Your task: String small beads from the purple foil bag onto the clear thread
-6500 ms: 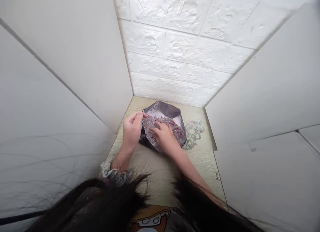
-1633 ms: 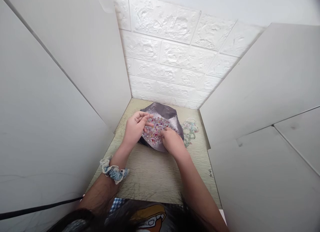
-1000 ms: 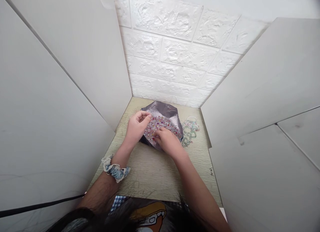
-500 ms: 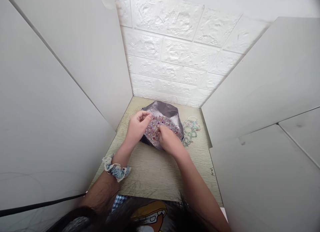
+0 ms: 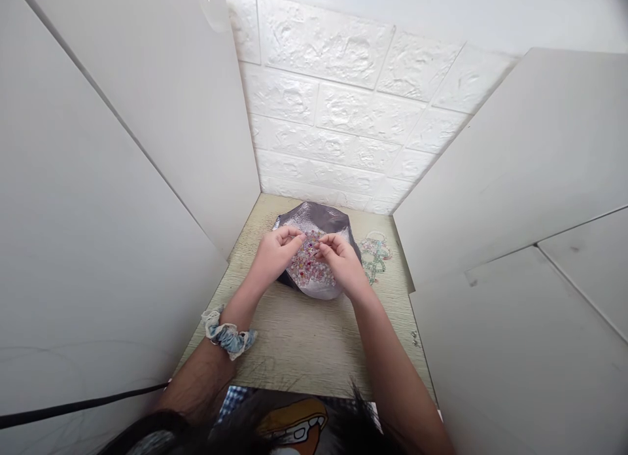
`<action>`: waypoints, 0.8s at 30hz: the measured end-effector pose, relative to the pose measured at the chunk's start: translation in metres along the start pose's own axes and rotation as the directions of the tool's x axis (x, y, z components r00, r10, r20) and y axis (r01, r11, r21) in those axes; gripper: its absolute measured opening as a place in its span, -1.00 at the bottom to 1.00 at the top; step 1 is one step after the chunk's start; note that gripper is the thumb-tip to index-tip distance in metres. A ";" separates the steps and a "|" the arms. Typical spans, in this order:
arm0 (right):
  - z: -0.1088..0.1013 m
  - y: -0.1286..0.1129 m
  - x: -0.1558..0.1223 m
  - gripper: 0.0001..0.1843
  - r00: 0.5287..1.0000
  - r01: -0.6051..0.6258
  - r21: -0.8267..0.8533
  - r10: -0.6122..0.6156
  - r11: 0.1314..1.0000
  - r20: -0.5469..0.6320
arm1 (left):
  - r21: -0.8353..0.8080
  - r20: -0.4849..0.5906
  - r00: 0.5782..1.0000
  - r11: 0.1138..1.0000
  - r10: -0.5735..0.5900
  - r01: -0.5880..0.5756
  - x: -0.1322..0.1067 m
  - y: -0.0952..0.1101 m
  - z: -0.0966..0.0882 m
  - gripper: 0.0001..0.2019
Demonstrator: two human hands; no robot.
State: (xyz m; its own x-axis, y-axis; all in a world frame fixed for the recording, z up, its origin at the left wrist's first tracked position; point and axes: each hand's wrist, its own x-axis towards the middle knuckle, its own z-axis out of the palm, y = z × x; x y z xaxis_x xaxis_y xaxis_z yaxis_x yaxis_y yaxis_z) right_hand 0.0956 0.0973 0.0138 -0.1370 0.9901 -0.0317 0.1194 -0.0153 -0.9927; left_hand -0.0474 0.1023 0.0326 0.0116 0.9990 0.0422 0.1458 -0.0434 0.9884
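Observation:
Many small pink, clear, red and yellow beads [image 5: 311, 265] lie in a silvery-grey pouch [image 5: 318, 216] spread wide on the wooden tabletop. Over the left part of the beads, my left hand [image 5: 279, 251] has its thumb and fingertips pinched together; whatever is between them is too small to make out. My right hand [image 5: 341, 262] is also pinched, just above the beads on the right, and may have a tiny bead at its fingertips. The two sets of fingertips face each other, a small gap apart.
Strings of green and pink beads [image 5: 375, 255] lie right of the pouch. Small metallic bits [image 5: 415, 338] sit near the tabletop's [image 5: 304, 337] right edge. White panels [image 5: 196, 114] flank both sides, and a white brick-pattern wall [image 5: 333, 95] closes the back.
My right hand has lifted out of the beads and moved up, bringing its fingertips opposite the left ones. My left hand has shifted slightly right and stays pinched.

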 end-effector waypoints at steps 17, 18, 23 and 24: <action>0.012 -0.002 -0.001 -0.78 0.992 0.002 0.602 0.072 0.799 -0.100 | -0.065 0.119 0.993 0.998 0.028 -0.021 -0.003 0.000 0.006 -0.78; 0.014 -0.002 -0.001 -0.79 0.990 0.015 0.621 0.074 0.784 -0.118 | -0.091 0.110 0.994 0.996 0.021 -0.010 -0.004 0.001 0.007 -0.79; 0.019 -0.001 -0.002 -0.81 0.988 0.037 0.658 0.072 0.752 -0.139 | -0.145 0.106 0.994 0.989 -0.023 0.038 -0.005 0.004 0.007 -0.82; 0.019 -0.001 -0.002 -0.81 0.988 0.039 0.656 0.070 0.753 -0.138 | -0.146 0.109 0.994 0.988 -0.025 0.041 -0.005 0.005 0.007 -0.82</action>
State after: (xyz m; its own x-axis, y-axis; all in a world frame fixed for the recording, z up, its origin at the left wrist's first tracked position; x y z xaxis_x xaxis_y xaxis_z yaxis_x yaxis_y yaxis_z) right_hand 0.0769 0.0929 0.0124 0.0091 0.9964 -0.0848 -0.5609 -0.0651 -0.8253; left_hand -0.0403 0.0973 0.0360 0.1155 0.9933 0.0010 0.0005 -0.0010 1.0000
